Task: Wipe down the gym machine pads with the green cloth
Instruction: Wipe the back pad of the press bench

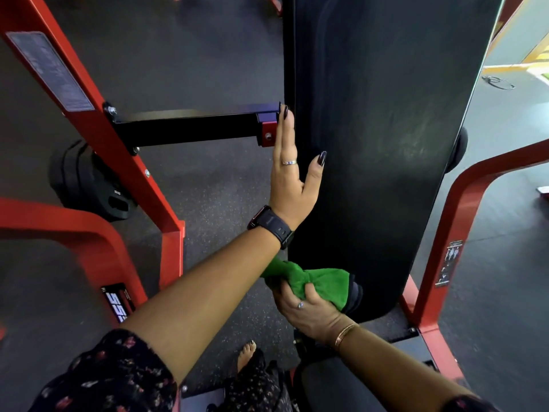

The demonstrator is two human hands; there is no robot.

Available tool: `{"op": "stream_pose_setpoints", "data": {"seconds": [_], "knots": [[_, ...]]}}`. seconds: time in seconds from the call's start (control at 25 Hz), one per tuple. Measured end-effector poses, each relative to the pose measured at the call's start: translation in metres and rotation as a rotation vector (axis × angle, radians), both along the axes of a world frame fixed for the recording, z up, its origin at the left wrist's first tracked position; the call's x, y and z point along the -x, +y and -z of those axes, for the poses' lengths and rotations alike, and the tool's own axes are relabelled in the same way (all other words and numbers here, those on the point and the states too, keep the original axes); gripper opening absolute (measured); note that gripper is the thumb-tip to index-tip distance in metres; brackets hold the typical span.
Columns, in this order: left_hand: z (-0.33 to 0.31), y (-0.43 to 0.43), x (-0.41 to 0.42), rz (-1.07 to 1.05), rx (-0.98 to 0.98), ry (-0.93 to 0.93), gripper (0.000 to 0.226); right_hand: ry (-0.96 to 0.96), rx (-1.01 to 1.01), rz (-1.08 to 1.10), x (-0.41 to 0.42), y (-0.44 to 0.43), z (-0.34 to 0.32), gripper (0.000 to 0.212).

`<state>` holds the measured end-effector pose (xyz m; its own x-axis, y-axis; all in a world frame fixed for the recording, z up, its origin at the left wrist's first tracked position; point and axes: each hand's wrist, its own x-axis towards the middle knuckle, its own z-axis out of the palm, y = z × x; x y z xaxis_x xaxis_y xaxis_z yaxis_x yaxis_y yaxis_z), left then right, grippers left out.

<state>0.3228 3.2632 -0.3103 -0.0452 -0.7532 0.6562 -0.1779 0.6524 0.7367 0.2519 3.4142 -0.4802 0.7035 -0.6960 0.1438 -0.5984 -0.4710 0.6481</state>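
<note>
Contact between the green cloth (pixel 309 282) and the back pad (pixel 377 144) occurs only at the pad's lower left edge. The right hand (pixel 309 310) clenches the cloth into a bunch, fingers curled around its middle, and holds it against that edge. The left hand (pixel 292 173) lies flat and spread, fingers straight, palm braced on the pad's left side face beside the black crossbar (pixel 190 129) of the red frame (pixel 89 108).

Probable faults from this position:

- Incomplete coverage. The cloth is wadded, so only a small patch touches the vinyl. The broad front face above shows dull smears; a bunched cloth is likely to leave streaks or skip areas. Flatter cloth would correct this.
- Masked area. The braced left hand covers part of the side face. That strip stays unwiped unless the hand is repositioned.
- Pinch or knock. The left fingertips sit just beside the bracket end (pixel 269 135) and its bolt. A slip along the pad could drive them into the metal.
- Loss of the cloth. A loose tail hangs out of the grasp near the pad's bottom corner; it could snag on the frame below.
- Footing. A bare foot (pixel 246 355) stands near the machine base, exposed to the steel.
</note>
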Motion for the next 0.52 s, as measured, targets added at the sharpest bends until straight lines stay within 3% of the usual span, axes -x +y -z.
{"op": "stream_pose_setpoints", "data": {"seconds": [0.36,0.52], "knots": [[0.011,0.007,0.003,-0.009,0.038,0.046,0.065,0.252,-0.283,0.004,0.011,0.024,0.037,0.047],[0.009,0.007,0.003,-0.009,0.045,0.047,0.065,0.347,-0.328,-0.012,0.022,0.025,0.036,0.058]]}}
